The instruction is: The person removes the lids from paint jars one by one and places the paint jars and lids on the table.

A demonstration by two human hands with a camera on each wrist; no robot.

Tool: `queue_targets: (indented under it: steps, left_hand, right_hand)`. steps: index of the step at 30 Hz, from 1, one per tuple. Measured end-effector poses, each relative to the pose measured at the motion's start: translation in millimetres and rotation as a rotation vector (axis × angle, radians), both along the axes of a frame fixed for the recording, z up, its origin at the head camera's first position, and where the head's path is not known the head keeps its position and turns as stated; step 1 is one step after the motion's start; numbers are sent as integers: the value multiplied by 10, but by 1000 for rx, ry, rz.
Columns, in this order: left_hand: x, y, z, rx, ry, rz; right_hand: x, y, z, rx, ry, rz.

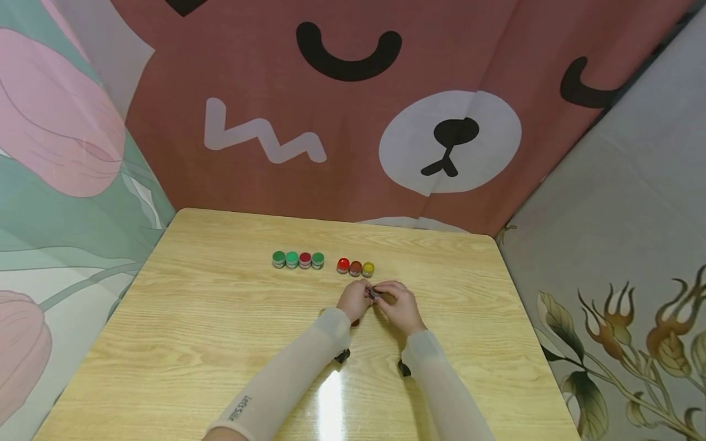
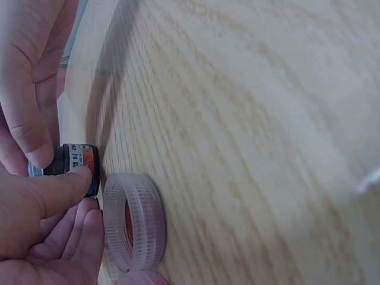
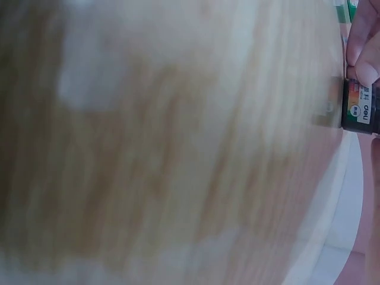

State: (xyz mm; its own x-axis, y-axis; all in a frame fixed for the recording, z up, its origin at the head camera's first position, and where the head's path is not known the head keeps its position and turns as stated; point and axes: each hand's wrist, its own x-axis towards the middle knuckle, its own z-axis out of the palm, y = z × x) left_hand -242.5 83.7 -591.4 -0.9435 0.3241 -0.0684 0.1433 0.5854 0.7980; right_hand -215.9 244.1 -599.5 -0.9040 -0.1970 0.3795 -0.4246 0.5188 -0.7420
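In front of the jar rows, my two hands meet over a small dark paint jar [image 1: 374, 293]. My left hand [image 1: 353, 300] grips its body, and in the left wrist view the thumb [image 2: 68, 189] lies across the jar's printed label [image 2: 86, 157]. My right hand [image 1: 401, 310] pinches the jar's other end, at the top; its fingers partly cover that end. The right wrist view shows the black jar [image 3: 359, 110] at its right edge, close to the tabletop. Beside my left fingers, a clear ribbed lid or ring [image 2: 148, 222] with red inside lies on the table.
Toward the back of the wooden table [image 1: 220, 294] stands a row of several jars with green and dark red tops [image 1: 298, 260]. Right of it are a red jar [image 1: 343, 265], a brown jar [image 1: 355, 268] and a yellow jar [image 1: 368, 269]. A reddish-brown round thing [image 1: 355, 323] shows partly behind the left wrist.
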Motion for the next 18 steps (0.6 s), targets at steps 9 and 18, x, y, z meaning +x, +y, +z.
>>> queue_targets:
  steps: [9, 18]
  left_hand:
    - [6, 6, -8, -16, 3, 10]
    - [13, 12, 19, -46, 15, 1]
  right_hand:
    - [6, 6, -2, -6, -31, -13]
    - [7, -9, 15, -128, -133, -46]
